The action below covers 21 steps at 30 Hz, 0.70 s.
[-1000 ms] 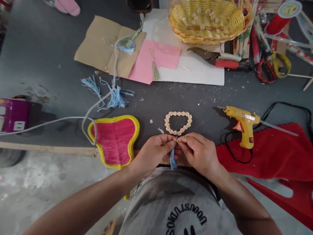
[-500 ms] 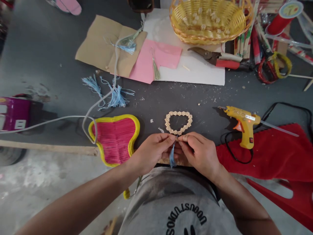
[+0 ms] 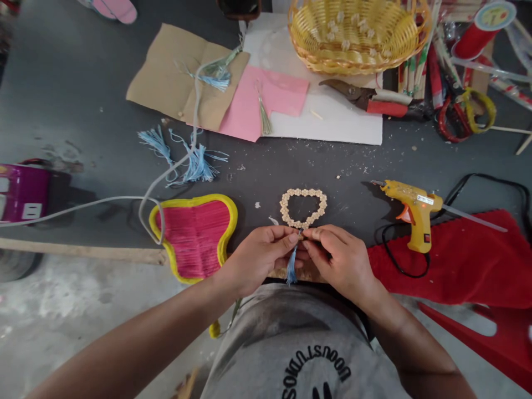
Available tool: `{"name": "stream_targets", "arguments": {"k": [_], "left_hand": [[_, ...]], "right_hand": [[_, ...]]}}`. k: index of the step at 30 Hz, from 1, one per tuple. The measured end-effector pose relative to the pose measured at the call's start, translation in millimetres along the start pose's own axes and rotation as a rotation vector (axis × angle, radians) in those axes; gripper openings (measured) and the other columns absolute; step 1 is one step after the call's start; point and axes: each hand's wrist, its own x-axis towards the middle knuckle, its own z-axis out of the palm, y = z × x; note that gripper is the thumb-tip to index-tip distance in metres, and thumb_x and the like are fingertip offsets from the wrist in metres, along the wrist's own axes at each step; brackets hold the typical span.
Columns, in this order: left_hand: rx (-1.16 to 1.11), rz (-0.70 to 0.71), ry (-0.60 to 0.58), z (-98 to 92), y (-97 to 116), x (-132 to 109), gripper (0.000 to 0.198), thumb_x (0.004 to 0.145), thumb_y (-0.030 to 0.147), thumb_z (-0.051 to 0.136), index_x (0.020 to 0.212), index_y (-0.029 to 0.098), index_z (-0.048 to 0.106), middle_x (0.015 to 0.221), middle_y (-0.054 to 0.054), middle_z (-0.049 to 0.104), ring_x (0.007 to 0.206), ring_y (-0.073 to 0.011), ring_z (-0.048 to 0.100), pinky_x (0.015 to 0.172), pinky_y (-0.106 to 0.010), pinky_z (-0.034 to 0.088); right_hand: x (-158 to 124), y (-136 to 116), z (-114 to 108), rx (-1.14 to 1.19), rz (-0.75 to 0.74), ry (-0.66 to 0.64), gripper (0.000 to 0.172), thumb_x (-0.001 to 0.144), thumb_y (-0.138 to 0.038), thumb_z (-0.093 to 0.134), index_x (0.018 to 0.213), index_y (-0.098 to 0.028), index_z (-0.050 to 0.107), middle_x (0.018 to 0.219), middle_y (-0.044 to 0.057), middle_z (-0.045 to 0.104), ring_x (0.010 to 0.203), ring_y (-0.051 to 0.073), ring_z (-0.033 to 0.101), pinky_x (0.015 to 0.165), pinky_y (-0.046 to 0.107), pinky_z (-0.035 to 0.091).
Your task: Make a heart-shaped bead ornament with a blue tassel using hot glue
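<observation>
Both hands meet at the table's near edge, just below a heart-shaped ring of small beige flower pieces [image 3: 304, 192] lying on the dark table. A blue tassel [image 3: 292, 267] hangs down between my fingers from the ring's pointed end. My left hand [image 3: 266, 256] pinches the top of the tassel between thumb and fingers. My right hand [image 3: 341, 259] is closed in a pinch at the same spot, its fingertips on the join of tassel and ring. The fingertips partly hide that join.
A yellow glue gun [image 3: 415, 208] lies at right by red cloth [image 3: 457, 266]. Blue tassels [image 3: 199, 163] and a pink-and-yellow woven piece [image 3: 195, 235] are at left. Behind are a basket [image 3: 357, 61], pruning shears [image 3: 366, 100], scissors [image 3: 467, 113] and a thread spool [image 3: 477, 36].
My hands stay in nearly the same place, fingertips shifting slightly at the join. The tassel's lower end has swung a little to the left.
</observation>
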Motion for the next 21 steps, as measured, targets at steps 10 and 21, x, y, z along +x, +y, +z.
{"name": "stream_targets", "arguments": {"k": [10, 21], "left_hand": [[0.023, -0.014, -0.018, -2.5, -0.1, -0.6, 0.039, 0.069, 0.043, 0.083, 0.091, 0.013, 0.070, 0.083, -0.006, 0.073, 0.070, -0.0131, 0.067, 0.071, -0.025, 0.057], [0.073, -0.037, -0.042, -3.4, 2.2, -0.4, 0.036, 0.074, 0.045, 0.079, 0.090, 0.013, 0.072, 0.081, -0.006, 0.073, 0.066, -0.0105, 0.065, 0.068, -0.023, 0.055]], "right_hand": [[1.3, -1.4, 0.7, -0.023, -0.007, 0.004, 0.016, 0.096, -0.021, 0.055, 0.096, -0.019, 0.070, 0.090, 0.005, 0.075, 0.084, 0.016, 0.070, 0.077, 0.028, 0.057], [1.9, -1.1, 0.6, -0.018, 0.006, -0.046, 0.019, 0.097, -0.018, 0.051, 0.096, -0.019, 0.070, 0.092, 0.005, 0.074, 0.086, 0.016, 0.069, 0.077, 0.027, 0.056]]}}
